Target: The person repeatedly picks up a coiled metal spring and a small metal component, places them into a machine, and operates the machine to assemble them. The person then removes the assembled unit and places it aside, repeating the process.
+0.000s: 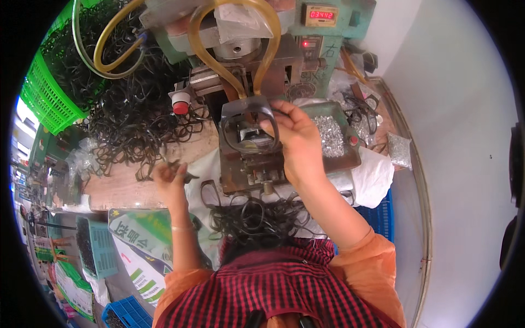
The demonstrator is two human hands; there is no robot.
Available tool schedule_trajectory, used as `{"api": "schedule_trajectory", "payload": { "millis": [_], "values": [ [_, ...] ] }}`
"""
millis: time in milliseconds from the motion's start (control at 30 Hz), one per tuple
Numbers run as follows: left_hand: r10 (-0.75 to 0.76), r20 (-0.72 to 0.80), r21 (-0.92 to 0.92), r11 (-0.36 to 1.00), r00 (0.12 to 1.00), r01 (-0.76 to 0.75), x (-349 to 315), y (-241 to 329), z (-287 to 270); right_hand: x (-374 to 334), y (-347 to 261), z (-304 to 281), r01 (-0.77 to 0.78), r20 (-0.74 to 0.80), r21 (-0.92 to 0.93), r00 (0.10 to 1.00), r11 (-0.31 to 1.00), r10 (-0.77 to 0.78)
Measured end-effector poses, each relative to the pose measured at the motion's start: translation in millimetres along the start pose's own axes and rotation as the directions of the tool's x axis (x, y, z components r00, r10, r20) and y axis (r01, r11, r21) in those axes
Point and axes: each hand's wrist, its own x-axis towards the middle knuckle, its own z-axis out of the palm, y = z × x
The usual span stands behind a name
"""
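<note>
My right hand (299,134) grips the right side of a black rounded loop (249,105) with a wide flat top. The loop is held up in front of the green machine's (298,90) working area, below two yellowish tubes (273,33). To the left, at the near edge of the loop pile, my left hand (172,177) has its fingers closed around a small dark piece (189,177); blur hides its kind. Many similar black loops (257,216) lie on white cloth close to my body.
A large heap of black loops (147,93) covers the wooden table (117,191) at left, beside a green basket (52,95). A green tray (347,162) of small shiny metal parts (328,134) sits right of the machine. A red button (180,107) projects at left. A wall (459,109) bounds the right.
</note>
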Motion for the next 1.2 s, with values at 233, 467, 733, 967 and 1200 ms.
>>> {"api": "schedule_trajectory", "payload": {
  "millis": [233,467,733,967,1200],
  "values": [
    [0.578,0.033,0.044,0.814,0.815,-0.579,-48,73,46,-17,-27,7,-0.067,0.095,-0.010,0.993,0.998,0.068],
    [0.825,0.278,0.178,0.459,0.492,-0.870,-54,94,76,14,-13,3,0.171,0.188,-0.488,0.978,0.856,-0.089],
    [0.757,-0.180,-0.928,0.082,0.629,-0.364,-7,162,-16,21,-22,-101,0.207,-0.120,-0.653,0.921,0.728,-0.370],
    [0.804,0.127,0.029,0.582,0.581,-0.812,-41,76,52,9,-12,-36,0.421,0.047,-0.656,0.852,0.626,-0.522],
    [0.651,-0.693,-0.213,0.223,0.308,-0.951,1,191,47,14,-3,-16,0.247,-0.007,-0.441,0.960,0.863,-0.279]
  ]
}}
